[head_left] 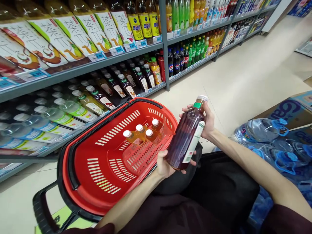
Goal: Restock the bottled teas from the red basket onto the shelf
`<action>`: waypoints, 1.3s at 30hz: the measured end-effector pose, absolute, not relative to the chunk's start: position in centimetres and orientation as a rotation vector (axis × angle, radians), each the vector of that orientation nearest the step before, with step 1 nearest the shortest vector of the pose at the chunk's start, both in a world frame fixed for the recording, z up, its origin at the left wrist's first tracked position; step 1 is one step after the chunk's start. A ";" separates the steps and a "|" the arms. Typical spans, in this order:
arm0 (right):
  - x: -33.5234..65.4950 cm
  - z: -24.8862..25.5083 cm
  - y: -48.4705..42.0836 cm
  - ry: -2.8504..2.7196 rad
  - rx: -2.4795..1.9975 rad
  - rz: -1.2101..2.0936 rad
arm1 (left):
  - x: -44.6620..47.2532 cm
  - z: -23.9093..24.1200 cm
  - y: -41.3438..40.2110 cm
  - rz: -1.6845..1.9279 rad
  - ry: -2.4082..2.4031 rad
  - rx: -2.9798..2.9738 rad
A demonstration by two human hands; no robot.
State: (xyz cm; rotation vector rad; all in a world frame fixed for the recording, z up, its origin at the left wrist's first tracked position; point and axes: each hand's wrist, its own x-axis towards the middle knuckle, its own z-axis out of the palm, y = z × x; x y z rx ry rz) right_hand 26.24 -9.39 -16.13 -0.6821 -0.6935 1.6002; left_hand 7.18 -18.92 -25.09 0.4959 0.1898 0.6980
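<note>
Your left hand (163,165) grips the base and your right hand (209,120) the neck of a tilted, dark, white-capped plastic bottle (182,138) near the red perforated plastic basket (83,148). Hazard: slipping fingers could drop it onto small, amber, white-capped bottles (140,132).

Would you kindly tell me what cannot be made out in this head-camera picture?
All in the head view:
Label of the dark bottle: angled away, its print too small to read.
Right hand: some fingers partly hidden behind the dark bottle.
Left hand: palm partly hidden by the same bottle.
Small bottles in the red basket: label wording too small to read.
Top-shelf tea bottles: caps cut off by the upper edge.
</note>
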 end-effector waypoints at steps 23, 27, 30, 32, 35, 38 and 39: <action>25.8 -15.6 -9.7 -0.755 -0.642 1.614 | 7.1 -25.2 -19.9 0.515 0.174 -0.079; 25.7 -15.5 -9.7 -0.748 -0.645 1.612 | 7.1 -25.2 -19.9 0.518 0.141 -0.104; 25.7 -15.4 -9.7 -0.749 -0.633 1.615 | 7.0 -25.5 -19.8 0.512 0.168 -0.084; 25.7 -15.5 -9.7 -0.754 -0.621 1.612 | 7.0 -25.7 -19.8 0.512 0.175 -0.066; 25.8 -15.7 -9.6 -0.762 -0.602 1.605 | 6.9 -25.9 -19.8 0.514 0.164 -0.049; 25.9 -15.9 -9.5 -0.760 -0.580 1.613 | 6.9 -25.9 -19.8 0.515 0.162 -0.042; 25.9 -16.0 -9.5 -0.760 -0.575 1.615 | 6.9 -25.8 -19.8 0.515 0.162 -0.041</action>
